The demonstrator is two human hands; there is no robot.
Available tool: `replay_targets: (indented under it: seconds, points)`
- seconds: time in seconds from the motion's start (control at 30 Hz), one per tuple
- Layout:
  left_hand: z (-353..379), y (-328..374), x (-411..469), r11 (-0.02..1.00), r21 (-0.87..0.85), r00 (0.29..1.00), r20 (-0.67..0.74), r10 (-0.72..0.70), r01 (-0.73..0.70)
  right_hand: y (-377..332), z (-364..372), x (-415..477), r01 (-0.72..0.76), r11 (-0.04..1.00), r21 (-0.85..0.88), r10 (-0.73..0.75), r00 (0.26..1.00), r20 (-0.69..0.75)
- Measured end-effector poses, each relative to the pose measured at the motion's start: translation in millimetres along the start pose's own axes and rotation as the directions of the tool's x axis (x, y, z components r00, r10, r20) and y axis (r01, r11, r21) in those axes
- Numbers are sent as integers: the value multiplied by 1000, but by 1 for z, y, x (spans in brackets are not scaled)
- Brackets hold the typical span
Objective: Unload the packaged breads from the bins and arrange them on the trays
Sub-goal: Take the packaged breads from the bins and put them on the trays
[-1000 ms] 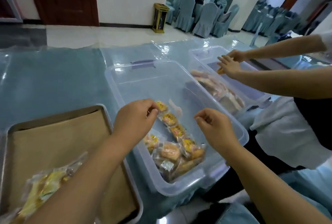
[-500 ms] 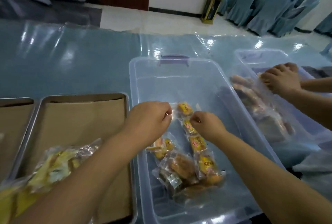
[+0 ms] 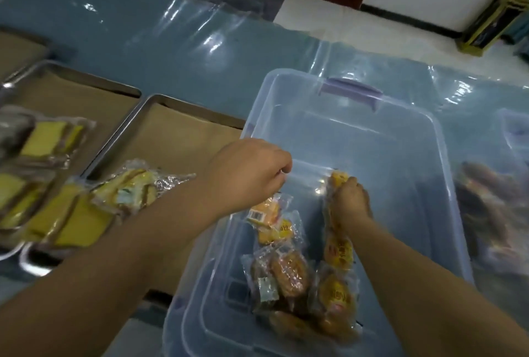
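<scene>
Where the breads lie: a heap of packaged breads (image 3: 289, 273) sits at the near end of the clear bin (image 3: 357, 139) on the worktop (image 3: 171, 50).
Right hand (image 3: 352, 199): my fingers are curled round the top of a strip of packets (image 3: 337, 250) trailing down to the heap.
Left hand (image 3: 252, 167): my fingertips are pinched together just above a barcode packet (image 3: 264, 213); I cannot tell whether I hold its film.
Handling: light and soft, in slippery film; I would take the sealed edges, since the bread would squash.
Around: a paper-lined tray (image 3: 177, 139) on my left beside wrapped yellow slices (image 3: 71, 222); a second bin (image 3: 515, 133) on my right.
In the way: the bin's tall wall; the strip may snag there.
</scene>
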State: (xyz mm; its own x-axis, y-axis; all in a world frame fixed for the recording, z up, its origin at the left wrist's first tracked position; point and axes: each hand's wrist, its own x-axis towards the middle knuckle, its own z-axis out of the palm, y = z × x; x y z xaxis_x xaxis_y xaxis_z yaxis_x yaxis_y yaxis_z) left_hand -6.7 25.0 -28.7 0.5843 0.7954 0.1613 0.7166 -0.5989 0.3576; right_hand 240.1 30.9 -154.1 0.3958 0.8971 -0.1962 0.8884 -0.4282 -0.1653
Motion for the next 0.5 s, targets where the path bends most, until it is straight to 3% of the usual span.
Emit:
replay_targets:
  seconds: [0.1,0.3,0.37,0.43,0.5]
  points:
    - [0,1,1,1000,13,1000,0,-8,8,0,3,4,-132,979,154,133,991,2]
    - [3,0,0,1000,26,1000,-10,5,-5,0,-9,16,-234,941,245,187,962,200]
    - [2,1,0,1000,28,1000,-4,1,-1,-4,-18,14,-225,964,142,183,948,259]
    - [0,2,0,999,34,1000,1,-5,5,-5,-30,10,-234,944,234,172,951,257]
    - [-1,2,0,1000,29,1000,10,-5,5,-6,-37,10,-200,968,150,161,958,237]
